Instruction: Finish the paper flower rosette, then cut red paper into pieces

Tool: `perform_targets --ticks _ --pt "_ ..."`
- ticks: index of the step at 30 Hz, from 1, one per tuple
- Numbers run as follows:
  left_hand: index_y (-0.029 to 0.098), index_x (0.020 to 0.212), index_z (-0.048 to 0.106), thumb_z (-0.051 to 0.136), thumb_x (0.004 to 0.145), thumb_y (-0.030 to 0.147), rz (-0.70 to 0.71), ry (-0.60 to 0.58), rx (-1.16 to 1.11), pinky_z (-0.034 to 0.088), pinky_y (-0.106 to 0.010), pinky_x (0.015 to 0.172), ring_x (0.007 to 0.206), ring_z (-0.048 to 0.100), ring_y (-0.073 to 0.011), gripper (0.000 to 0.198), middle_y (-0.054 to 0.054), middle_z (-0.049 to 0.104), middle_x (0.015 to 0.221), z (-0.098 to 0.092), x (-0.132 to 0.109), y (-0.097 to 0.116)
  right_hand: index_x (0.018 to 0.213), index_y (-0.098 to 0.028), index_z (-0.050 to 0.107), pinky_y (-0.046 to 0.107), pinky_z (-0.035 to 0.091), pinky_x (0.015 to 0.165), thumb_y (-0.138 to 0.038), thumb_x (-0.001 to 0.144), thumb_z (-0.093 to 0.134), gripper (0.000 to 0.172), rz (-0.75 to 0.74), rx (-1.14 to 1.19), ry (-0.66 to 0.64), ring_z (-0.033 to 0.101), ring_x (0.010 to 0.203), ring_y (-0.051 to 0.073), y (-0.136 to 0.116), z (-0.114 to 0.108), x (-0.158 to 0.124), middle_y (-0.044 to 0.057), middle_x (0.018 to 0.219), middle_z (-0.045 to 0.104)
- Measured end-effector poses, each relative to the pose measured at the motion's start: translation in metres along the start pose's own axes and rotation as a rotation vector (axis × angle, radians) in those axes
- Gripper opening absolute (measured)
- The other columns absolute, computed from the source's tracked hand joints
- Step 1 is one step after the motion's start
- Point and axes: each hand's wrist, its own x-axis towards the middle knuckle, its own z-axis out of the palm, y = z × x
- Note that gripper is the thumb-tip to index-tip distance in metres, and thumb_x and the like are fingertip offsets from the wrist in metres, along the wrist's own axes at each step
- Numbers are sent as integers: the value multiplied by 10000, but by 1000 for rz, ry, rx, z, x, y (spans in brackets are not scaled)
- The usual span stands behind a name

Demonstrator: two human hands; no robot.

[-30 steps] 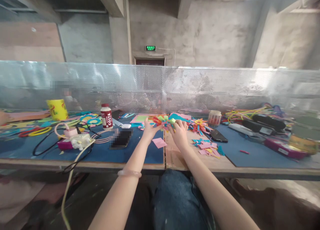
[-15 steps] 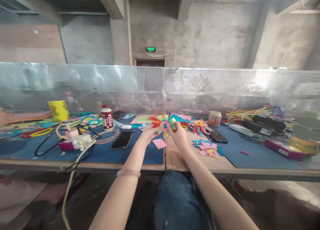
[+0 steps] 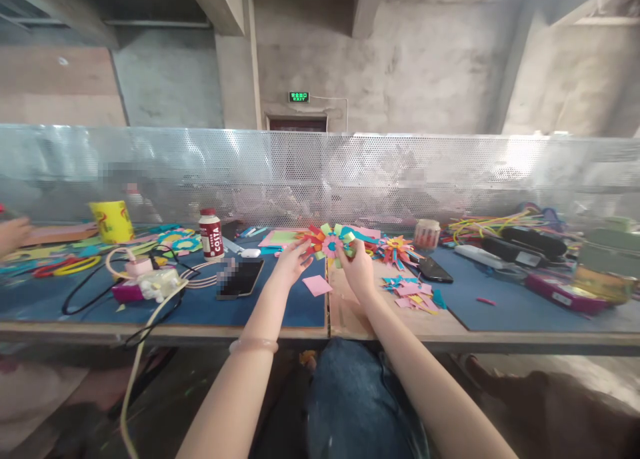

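Note:
A many-coloured paper flower (image 3: 331, 247) with a pink and blue centre and orange, red and green petals is held up over the table. My right hand (image 3: 359, 262) grips its right side, thumb on the front near the centre. At the flower's left edge is my left hand (image 3: 294, 262), its fingers spread; whether they touch the petals I cannot tell. Below the flower lies a pink paper square (image 3: 317, 285). A second paper flower (image 3: 396, 251), orange and pink, rests to the right, behind a pile of paper scraps (image 3: 414, 292).
Left of my hands are a phone (image 3: 243, 277), a COSTA bottle (image 3: 211, 235), a power strip (image 3: 145, 282) with cables and a yellow cup (image 3: 112, 222). To the right are a dark phone (image 3: 434, 270), a jar (image 3: 427, 234) and a purple box (image 3: 565, 294). Another person's hand (image 3: 14, 232) shows far left.
My left hand has loosened from the flower and drawn slightly left, fingers spreading. The flower's front now faces me more fully, still in my right hand. The other person's hand has come further into view.

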Motion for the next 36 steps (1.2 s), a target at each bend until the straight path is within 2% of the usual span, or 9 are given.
perform_targets --ticks 6,16,29,36 --pt "206 803 614 734 626 259 -18 29 -38 422 -233 622 660 585 -103 220 -5 637 792 0 0 0 1021 -199 482 258 388 550 -507 792 468 384 -8 -7 -5 606 670 204 -1 1 -1 45 745 643" --pt "215 844 606 699 643 148 11 54 -41 416 -206 593 623 603 -89 232 17 639 747 0 -2 2 1003 -205 494 245 361 524 -501 787 470 367 -26 -35 -26 590 612 183 -4 -2 -2 36 739 642" --pt "242 901 603 699 634 174 1 62 -69 439 -208 548 621 612 -103 293 -2 634 773 -11 9 -5 1015 -203 493 251 388 539 -502 794 465 373 -49 -48 -71 617 671 204 -4 1 -4 51 779 653" --pt "229 836 607 662 635 144 -22 83 -52 422 -208 539 605 612 -105 225 14 619 722 -9 7 -3 1021 -196 486 244 397 537 -486 792 472 369 -54 -49 -90 623 664 196 -7 -1 -3 47 757 656"
